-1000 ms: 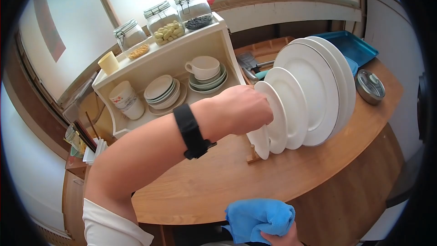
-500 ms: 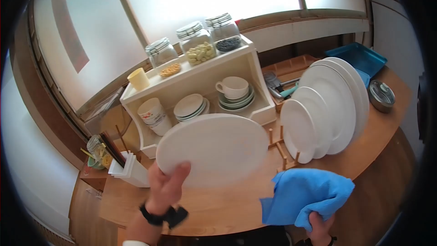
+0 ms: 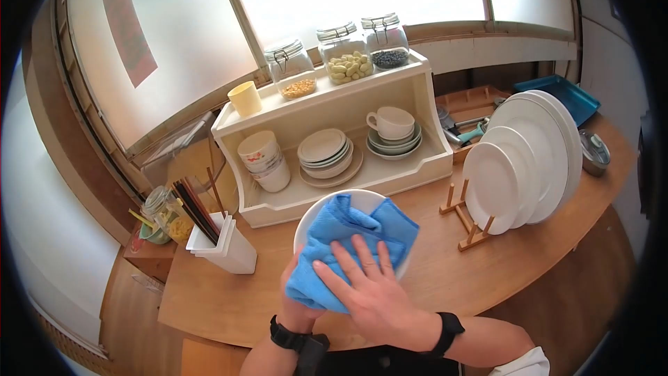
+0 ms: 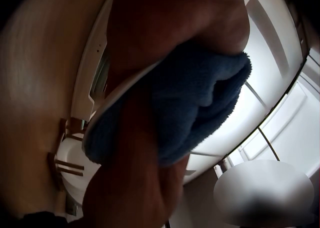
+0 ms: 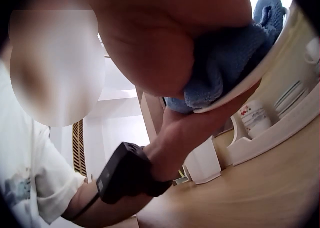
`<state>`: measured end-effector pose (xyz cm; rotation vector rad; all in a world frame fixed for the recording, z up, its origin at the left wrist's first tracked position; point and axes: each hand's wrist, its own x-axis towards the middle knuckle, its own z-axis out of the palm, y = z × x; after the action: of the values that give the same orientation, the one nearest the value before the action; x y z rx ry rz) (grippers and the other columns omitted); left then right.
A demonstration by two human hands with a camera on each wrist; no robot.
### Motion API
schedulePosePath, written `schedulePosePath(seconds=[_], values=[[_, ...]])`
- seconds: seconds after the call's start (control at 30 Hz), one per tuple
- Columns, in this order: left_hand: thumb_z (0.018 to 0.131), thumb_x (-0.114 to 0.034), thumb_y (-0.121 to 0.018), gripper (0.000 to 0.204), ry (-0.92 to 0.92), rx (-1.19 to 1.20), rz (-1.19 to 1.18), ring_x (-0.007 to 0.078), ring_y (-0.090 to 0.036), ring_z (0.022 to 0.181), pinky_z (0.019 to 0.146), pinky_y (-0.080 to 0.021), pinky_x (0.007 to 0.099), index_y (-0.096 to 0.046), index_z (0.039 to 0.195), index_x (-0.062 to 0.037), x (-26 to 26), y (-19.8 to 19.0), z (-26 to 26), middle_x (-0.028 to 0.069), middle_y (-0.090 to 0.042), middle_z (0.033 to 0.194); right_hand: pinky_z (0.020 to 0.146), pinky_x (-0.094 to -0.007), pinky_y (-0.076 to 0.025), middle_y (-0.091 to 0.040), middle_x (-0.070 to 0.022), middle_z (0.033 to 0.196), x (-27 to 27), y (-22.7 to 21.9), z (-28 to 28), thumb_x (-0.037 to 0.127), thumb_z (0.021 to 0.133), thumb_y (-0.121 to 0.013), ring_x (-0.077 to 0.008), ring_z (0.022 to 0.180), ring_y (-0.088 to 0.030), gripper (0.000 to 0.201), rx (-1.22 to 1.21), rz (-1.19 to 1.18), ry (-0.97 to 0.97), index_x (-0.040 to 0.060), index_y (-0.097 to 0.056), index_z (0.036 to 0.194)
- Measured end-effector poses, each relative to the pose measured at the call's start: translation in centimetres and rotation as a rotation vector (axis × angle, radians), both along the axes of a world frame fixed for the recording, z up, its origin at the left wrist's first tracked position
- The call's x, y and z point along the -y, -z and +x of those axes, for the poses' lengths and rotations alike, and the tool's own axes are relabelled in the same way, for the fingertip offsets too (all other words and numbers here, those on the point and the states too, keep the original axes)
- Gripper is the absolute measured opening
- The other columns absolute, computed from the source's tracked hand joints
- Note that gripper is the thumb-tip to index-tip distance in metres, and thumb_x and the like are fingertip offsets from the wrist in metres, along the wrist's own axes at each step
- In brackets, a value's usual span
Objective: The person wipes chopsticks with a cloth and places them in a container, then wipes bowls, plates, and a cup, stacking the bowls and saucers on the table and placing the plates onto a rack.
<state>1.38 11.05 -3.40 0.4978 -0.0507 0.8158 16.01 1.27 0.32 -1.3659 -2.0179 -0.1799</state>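
A white plate is held up over the table, mostly covered by a folded blue cloth. My left hand grips the plate at its near left edge; the cloth hides its thumb in the head view. From the right wrist view, the left hand lies along the underside of the plate. With fingers spread, my right hand presses the cloth flat onto the plate's face. In the left wrist view the cloth bunches between hand and plate.
At the right, a wooden rack carries several upright white plates. Behind stands a cream shelf with cups, bowls, small plates and glass jars on top. To the left is a white chopstick holder.
My left hand has taken the plate out of the rack and brought it left to the front middle. My right hand has brought the cloth onto it and spread its fingers.
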Motion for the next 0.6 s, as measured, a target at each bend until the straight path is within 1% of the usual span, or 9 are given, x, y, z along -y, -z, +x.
schedulePosePath(seconds=[0.1, 0.2, 0.27, 0.33, 0.4, 0.47, 0.53, 0.57, 0.6], values=[[0.101, -0.041, -0.032, 0.054, -0.067, 0.007, 0.009, 0.0311, -0.046, 0.128, 0.109, -0.035, 0.0463, -0.038, 0.14, -0.0041, -1.9, 1.9, -0.3, 0.0161, -0.045, 0.141, 0.104, -0.0616, -0.028, -0.042, -0.0206, 0.141, -3.7, 0.3, -0.3, 0.01, 0.08, -0.056, -0.0428, 0.131, -0.038, 0.059, 0.05, 0.011, -0.037, 0.0148, -0.046, 0.138], [0.1, -0.043, -0.034, 0.058, -0.215, -0.081, 0.081, 0.0312, -0.04, 0.133, 0.112, -0.029, 0.0474, -0.033, 0.143, -0.0037, -2.6, 0.5, -0.2, 0.0135, -0.041, 0.145, 0.107, -0.0559, -0.029, -0.042, -0.0207, 0.141, -6.7, -0.5, 0.7, 0.004, 0.079, -0.054, -0.0414, 0.13, -0.04, 0.057, 0.105, 0.073, -0.07, 0.0139, -0.048, 0.135], [0.099, -0.043, -0.035, 0.06, -0.283, -0.115, 0.029, 0.0331, -0.039, 0.133, 0.112, -0.029, 0.0483, -0.033, 0.143, -0.0025, -3.3, -0.2, -0.7, 0.0153, -0.04, 0.146, 0.108, -0.0541, -0.029, -0.044, -0.0215, 0.14, -7.8, -0.7, 1.1, 0.01, 0.083, -0.052, -0.04, 0.131, -0.04, 0.052, 0.174, 0.106, 0.087, 0.0128, -0.049, 0.135], [0.099, -0.044, -0.036, 0.061, -0.367, -0.07, 0.006, 0.0349, -0.042, 0.13, 0.111, -0.031, 0.0484, -0.034, 0.142, -0.0006, -3.4, -0.1, -1.6, 0.0177, -0.042, 0.143, 0.108, -0.0534, -0.029, -0.044, -0.0228, 0.14, -6.5, -1.0, 0.6, 0.009, 0.08, -0.056, -0.0391, 0.131, -0.041, 0.054, 0.195, 0.074, 0.072, 0.0125, -0.05, 0.134], [0.1, -0.044, -0.035, 0.06, -0.337, -0.039, 0.014, 0.0347, -0.046, 0.127, 0.109, -0.034, 0.0478, -0.035, 0.142, -0.0006, -3.9, 0.9, -2.4, 0.018, -0.045, 0.14, 0.108, -0.0526, -0.029, -0.044, -0.0233, 0.139, -4.5, -0.2, -0.4, 0.007, 0.076, -0.058, -0.0385, 0.13, -0.042, 0.058, 0.261, -0.156, -0.044, 0.011, -0.05, 0.133], [0.1, -0.044, -0.034, 0.06, -0.278, -0.012, -0.01, 0.0334, -0.049, 0.124, 0.108, -0.035, 0.0478, -0.036, 0.14, 0.0, -4.0, 1.6, -2.5, 0.0178, -0.048, 0.138, 0.107, -0.0519, -0.031, -0.046, -0.024, 0.136, -4.6, 0.7, -2.6, 0.005, 0.073, -0.058, -0.0388, 0.13, -0.042, 0.056, 0.207, -0.154, -0.139, 0.0079, -0.052, 0.129], [0.101, -0.043, -0.033, 0.058, -0.096, 0.193, -0.057, 0.0311, -0.049, 0.125, 0.108, -0.036, 0.0461, -0.036, 0.141, -0.0011, -4.9, 2.8, -2.2, 0.0164, -0.048, 0.138, 0.107, -0.0516, -0.033, -0.047, -0.0235, 0.134, -7.0, -0.7, -3.6, 0.003, 0.073, -0.057, -0.0405, 0.129, -0.042, 0.051, 0.076, -0.092, -0.263, 0.006, -0.054, 0.124], [0.1, -0.045, -0.034, 0.058, -0.239, 0.051, -0.093, 0.0289, -0.049, 0.126, 0.109, -0.035, 0.0448, -0.036, 0.142, -0.0035, -4.3, 2.4, -1.8, 0.0147, -0.048, 0.139, 0.107, -0.0502, -0.034, -0.049, -0.0222, 0.132, -8.6, -1.0, -3.4, 0.003, 0.074, -0.056, -0.0404, 0.128, -0.043, 0.047, 0.096, -0.052, -0.279, 0.0049, -0.055, 0.121], [0.1, -0.045, -0.034, 0.058, -0.271, 0.069, -0.104, 0.0289, -0.049, 0.126, 0.109, -0.035, 0.0448, -0.036, 0.142, -0.0035, -3.8, 1.6, -1.7, 0.0147, -0.048, 0.139, 0.107, -0.0494, -0.034, -0.05, -0.0211, 0.131, -9.9, -1.5, -3.0, 0.001, 0.074, -0.055, -0.0399, 0.127, -0.044, 0.047, 0.116, 0.003, -0.257, 0.0044, -0.055, 0.122]])
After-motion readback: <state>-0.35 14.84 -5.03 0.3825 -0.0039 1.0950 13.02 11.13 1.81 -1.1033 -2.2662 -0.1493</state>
